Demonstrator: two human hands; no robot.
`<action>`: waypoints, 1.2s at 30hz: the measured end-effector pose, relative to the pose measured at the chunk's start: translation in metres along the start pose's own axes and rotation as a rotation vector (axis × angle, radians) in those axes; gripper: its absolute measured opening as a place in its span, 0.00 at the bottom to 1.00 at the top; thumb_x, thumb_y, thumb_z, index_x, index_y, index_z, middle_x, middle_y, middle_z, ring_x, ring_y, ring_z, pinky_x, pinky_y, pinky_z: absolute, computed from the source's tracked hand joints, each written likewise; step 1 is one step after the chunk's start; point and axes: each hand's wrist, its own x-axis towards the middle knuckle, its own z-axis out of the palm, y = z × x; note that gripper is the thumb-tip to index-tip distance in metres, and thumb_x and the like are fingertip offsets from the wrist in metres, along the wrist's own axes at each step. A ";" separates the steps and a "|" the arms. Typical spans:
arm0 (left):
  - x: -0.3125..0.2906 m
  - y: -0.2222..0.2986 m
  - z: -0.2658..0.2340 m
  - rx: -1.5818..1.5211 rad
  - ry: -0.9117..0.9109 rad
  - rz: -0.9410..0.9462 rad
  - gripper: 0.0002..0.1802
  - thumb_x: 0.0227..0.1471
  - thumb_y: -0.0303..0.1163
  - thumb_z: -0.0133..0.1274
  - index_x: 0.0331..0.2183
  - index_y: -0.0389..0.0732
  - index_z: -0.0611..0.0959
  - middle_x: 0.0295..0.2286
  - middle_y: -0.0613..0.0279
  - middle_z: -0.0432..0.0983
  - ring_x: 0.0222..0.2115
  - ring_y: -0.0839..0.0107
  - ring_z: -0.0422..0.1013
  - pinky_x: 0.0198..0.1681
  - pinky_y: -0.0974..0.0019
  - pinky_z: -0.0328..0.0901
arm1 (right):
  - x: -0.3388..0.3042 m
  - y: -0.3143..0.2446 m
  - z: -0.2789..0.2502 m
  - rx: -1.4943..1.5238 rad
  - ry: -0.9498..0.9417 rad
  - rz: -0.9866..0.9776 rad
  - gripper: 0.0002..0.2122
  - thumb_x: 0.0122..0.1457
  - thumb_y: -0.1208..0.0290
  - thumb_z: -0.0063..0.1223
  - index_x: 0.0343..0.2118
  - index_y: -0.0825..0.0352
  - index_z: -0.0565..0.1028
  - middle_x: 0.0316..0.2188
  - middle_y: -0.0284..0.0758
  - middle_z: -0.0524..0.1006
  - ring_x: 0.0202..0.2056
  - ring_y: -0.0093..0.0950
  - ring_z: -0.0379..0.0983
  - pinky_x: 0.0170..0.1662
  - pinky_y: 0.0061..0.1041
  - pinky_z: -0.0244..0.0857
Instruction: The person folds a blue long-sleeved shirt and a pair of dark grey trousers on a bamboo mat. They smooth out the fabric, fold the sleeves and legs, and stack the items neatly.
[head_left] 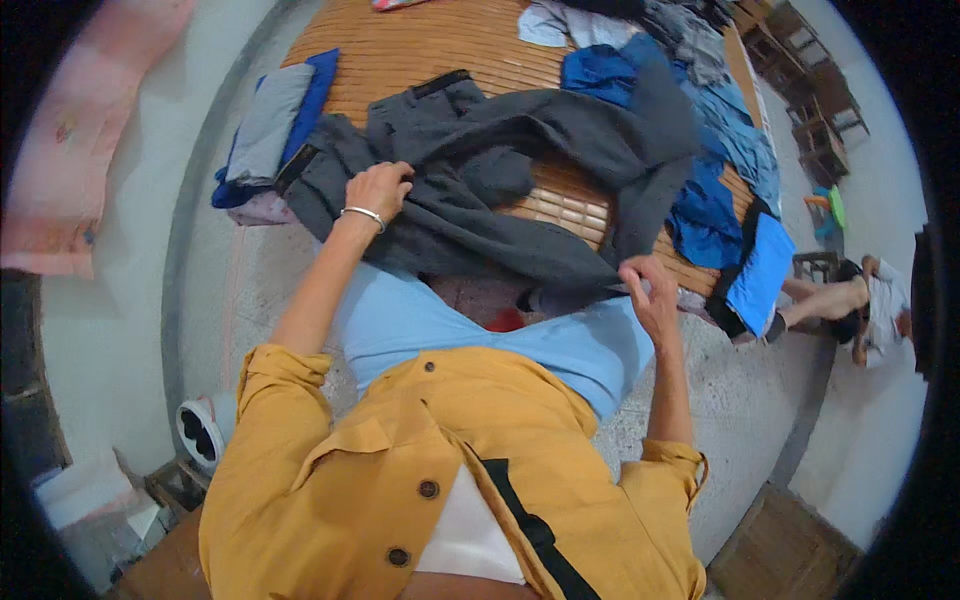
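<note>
A pair of dark grey trousers (470, 225) lies spread and rumpled over a slatted bamboo mat (400, 45) and hangs past its near edge, above my light-blue-clad lap. The waistband end is at the left, and the legs stretch to the right. My left hand (380, 192), with a bracelet at its wrist, is closed on the cloth near the waist end. At the right, my right hand (653, 292) pinches the end of the nearer leg between thumb and fingers. The other leg bends up at the far right of the trousers.
Folded grey and blue clothes (272, 120) sit at the mat's left edge. Loose blue garments (705, 215) pile along the right, with a folded blue and black piece (760, 270) at the corner. Wooden stools (820, 100) and a seated person (880, 305) are farther right.
</note>
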 end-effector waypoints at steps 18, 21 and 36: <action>0.031 -0.008 -0.025 -0.425 0.329 -0.011 0.15 0.41 0.27 0.51 0.36 0.41 0.72 0.18 0.60 0.69 0.21 0.67 0.69 0.28 0.67 0.64 | 0.024 -0.032 -0.014 -0.072 1.021 0.033 0.12 0.48 0.78 0.50 0.38 0.70 0.71 0.37 0.36 0.72 0.39 0.29 0.68 0.46 0.25 0.60; 0.012 -0.025 -0.052 -0.707 0.406 0.214 0.10 0.45 0.20 0.47 0.33 0.38 0.78 0.19 0.71 0.67 0.20 0.82 0.60 0.25 0.77 0.57 | 0.006 -0.031 -0.024 -0.053 0.777 0.158 0.10 0.50 0.76 0.50 0.36 0.69 0.72 0.35 0.36 0.74 0.38 0.29 0.70 0.43 0.24 0.62; -0.013 -0.006 0.003 -0.090 0.262 -0.167 0.20 0.39 0.38 0.58 0.32 0.41 0.68 0.35 0.51 0.68 0.36 0.50 0.67 0.38 0.56 0.63 | 0.066 0.053 0.006 -0.196 0.172 0.387 0.13 0.51 0.63 0.51 0.37 0.64 0.75 0.32 0.47 0.76 0.38 0.43 0.72 0.41 0.38 0.64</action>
